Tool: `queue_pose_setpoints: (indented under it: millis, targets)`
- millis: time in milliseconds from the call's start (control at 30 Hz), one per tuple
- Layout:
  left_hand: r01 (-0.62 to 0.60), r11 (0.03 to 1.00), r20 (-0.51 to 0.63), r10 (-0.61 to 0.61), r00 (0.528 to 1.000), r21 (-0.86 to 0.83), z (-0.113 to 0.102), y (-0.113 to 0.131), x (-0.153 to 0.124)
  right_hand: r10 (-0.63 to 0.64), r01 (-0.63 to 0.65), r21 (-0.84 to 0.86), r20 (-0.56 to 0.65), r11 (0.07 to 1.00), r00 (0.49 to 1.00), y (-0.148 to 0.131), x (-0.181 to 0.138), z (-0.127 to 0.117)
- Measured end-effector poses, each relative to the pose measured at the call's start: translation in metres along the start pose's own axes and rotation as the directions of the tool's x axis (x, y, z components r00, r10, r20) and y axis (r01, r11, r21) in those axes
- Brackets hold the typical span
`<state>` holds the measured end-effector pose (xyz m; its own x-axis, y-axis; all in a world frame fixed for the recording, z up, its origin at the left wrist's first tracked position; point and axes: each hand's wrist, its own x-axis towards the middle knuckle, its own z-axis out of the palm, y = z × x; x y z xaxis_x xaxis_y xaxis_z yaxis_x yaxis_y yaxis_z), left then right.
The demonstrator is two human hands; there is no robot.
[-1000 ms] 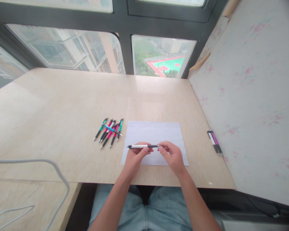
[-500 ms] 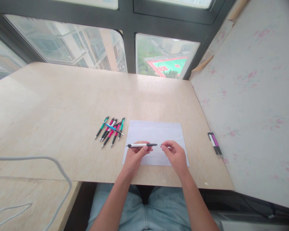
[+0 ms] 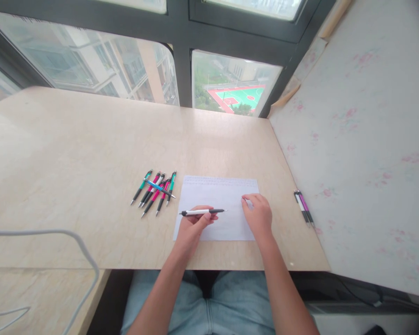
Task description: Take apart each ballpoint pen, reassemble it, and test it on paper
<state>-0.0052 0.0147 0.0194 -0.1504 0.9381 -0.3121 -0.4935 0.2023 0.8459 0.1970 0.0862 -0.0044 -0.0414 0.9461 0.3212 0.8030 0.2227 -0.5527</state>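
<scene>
My left hand (image 3: 194, 228) is closed around a white ballpoint pen (image 3: 199, 212) with a black grip. The pen lies almost level above a sheet of paper (image 3: 218, 195), its thin pointed end toward the right. My right hand (image 3: 258, 213) is over the paper's right side, apart from the pen. Its thumb and forefinger are pinched together, with a tiny dark or shiny piece at the fingertips, too small to name. Rows of faint handwriting run along the paper's top edge.
Left of the paper lies a loose pile of several pens (image 3: 157, 188) in green, pink, white and blue. Two more pens (image 3: 304, 208), white and purple, rest by the wall at right. A white cable (image 3: 80, 242) loops over the left front of the table (image 3: 91, 139).
My right hand has drawn away from the pen's pointed end, moving right and farther from me, still pinched. The left hand keeps the pen nearly in place. The view has shifted slightly.
</scene>
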Motion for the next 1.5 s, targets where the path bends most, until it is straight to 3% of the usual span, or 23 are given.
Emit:
queue_pose_setpoints:
  millis: [200,433,567,700,767,1133,1500]
  targets:
    - [0.002,1.0,0.022,-0.002,1.0,0.01,-0.002,-0.001,0.001,0.003,-0.001,-0.054,0.044,0.999,0.999,0.002,0.001,0.007]
    - [-0.021,1.0,0.042,0.02,0.999,0.022,-0.004,-0.002,0.001,0.055,-0.055,0.018,0.025,0.998,0.998,0.004,-0.005,-0.007]
    - [-0.036,0.998,0.069,0.033,0.997,0.049,-0.004,-0.003,0.0,0.132,-0.143,0.18,0.075,0.973,0.988,-0.012,-0.02,-0.017]
    - [-0.058,0.989,0.133,0.04,0.99,0.134,-0.002,-0.002,-0.004,0.187,-0.294,0.467,0.262,0.834,0.947,-0.04,-0.038,-0.024]
    - [-0.052,0.985,0.176,0.023,0.984,0.166,-0.001,-0.001,-0.007,0.173,-0.315,0.524,0.303,0.791,0.937,-0.051,-0.044,-0.027]
    - [-0.063,0.983,0.15,0.037,0.988,0.171,-0.002,-0.008,-0.013,0.134,-0.337,0.546,0.377,0.767,0.916,-0.055,-0.047,-0.032]
    - [-0.096,0.986,0.154,0.075,0.985,0.135,-0.001,-0.007,-0.008,0.154,-0.379,0.631,0.381,0.677,0.912,-0.062,-0.047,-0.026]
